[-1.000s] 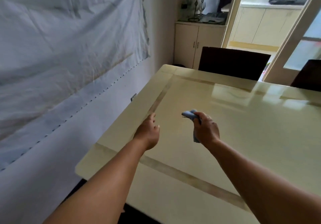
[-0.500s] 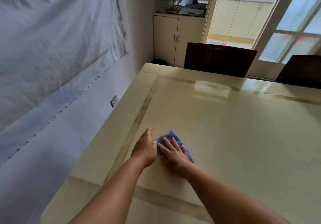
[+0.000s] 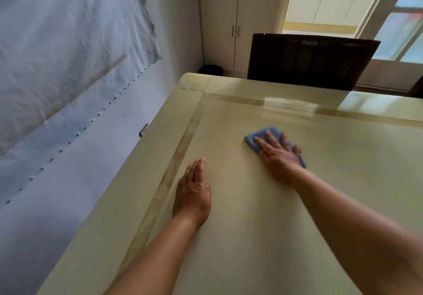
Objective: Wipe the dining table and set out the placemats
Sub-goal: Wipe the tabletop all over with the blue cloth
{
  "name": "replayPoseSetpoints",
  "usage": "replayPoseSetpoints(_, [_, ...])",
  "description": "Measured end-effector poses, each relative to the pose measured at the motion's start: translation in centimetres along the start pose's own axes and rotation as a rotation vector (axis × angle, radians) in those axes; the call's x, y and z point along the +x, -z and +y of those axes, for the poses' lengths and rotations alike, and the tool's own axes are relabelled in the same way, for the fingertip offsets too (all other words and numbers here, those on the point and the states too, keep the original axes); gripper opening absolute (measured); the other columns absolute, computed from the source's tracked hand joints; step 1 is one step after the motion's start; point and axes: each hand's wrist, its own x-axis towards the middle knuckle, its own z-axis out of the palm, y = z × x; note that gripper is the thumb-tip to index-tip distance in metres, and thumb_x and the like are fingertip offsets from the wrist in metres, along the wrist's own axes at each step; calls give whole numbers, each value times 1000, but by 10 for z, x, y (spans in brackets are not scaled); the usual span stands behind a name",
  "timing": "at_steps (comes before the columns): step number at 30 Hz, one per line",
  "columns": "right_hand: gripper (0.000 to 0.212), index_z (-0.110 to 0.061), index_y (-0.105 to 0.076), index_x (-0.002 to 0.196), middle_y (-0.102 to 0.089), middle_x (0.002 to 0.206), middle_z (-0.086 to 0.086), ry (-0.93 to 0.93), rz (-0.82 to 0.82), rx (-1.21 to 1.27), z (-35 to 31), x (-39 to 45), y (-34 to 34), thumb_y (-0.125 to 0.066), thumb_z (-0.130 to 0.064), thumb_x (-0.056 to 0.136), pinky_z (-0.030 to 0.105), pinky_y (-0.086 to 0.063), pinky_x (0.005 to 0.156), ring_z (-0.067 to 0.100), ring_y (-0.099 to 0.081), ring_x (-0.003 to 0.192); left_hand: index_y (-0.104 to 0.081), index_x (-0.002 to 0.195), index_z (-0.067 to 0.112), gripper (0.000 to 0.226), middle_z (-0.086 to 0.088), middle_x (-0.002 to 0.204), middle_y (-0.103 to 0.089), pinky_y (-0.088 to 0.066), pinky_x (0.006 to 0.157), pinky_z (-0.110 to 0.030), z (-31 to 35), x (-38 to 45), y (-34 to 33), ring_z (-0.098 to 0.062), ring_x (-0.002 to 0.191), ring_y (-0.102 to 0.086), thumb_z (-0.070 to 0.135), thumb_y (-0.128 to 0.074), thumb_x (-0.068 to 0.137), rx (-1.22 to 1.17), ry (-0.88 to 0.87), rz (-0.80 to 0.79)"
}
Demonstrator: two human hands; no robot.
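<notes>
A glossy cream dining table (image 3: 297, 214) with a darker inlaid border fills the lower right of the head view. A folded blue cloth (image 3: 257, 135) lies flat on it, toward the far left corner. My right hand (image 3: 278, 155) presses on the cloth with straight, spread fingers and covers most of it. My left hand (image 3: 193, 194) rests flat on the bare tabletop, nearer to me and to the left of the cloth, just inside the inlaid border. No placemats are in view.
A dark chair back (image 3: 311, 61) stands at the table's far edge. A wall hung with a pale sheet (image 3: 57, 54) runs close along the table's left side. A cream cabinet (image 3: 238, 29) and a small black bin (image 3: 210, 69) stand beyond the far corner.
A second ago my right hand held the bunched cloth above the table. It then laid it flat beside my left hand and has now slid it away from me and to the right.
</notes>
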Motion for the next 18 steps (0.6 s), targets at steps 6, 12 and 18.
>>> replayPoseSetpoints(6, [50,-45,-11,146,11,159,-5,-269,38,27,37,27,18,-23,-48,98,52,1,114,24,9,146,-27,144,16,54,-5,146,-38,-22,109,-30,-8,18,-14,-23,133,-34,19,-41,92,70,-10,119])
replayPoseSetpoints(12, [52,-34,-8,150,13,158,-5,-114,24,43,-30,16,8,-20,-42,100,42,5,116,18,12,146,-28,143,10,57,-11,145,-39,-25,108,-33,-5,22,-10,-29,129,-37,11,-45,89,-50,1,145])
replayPoseSetpoints(18, [53,-36,-12,149,10,158,-8,377,-98,63,-143,-15,-43,-22,-48,98,38,16,111,15,15,145,-42,135,1,59,-24,132,-44,-28,103,-29,-4,16,6,-35,121,-43,20,-35,79,-214,20,154])
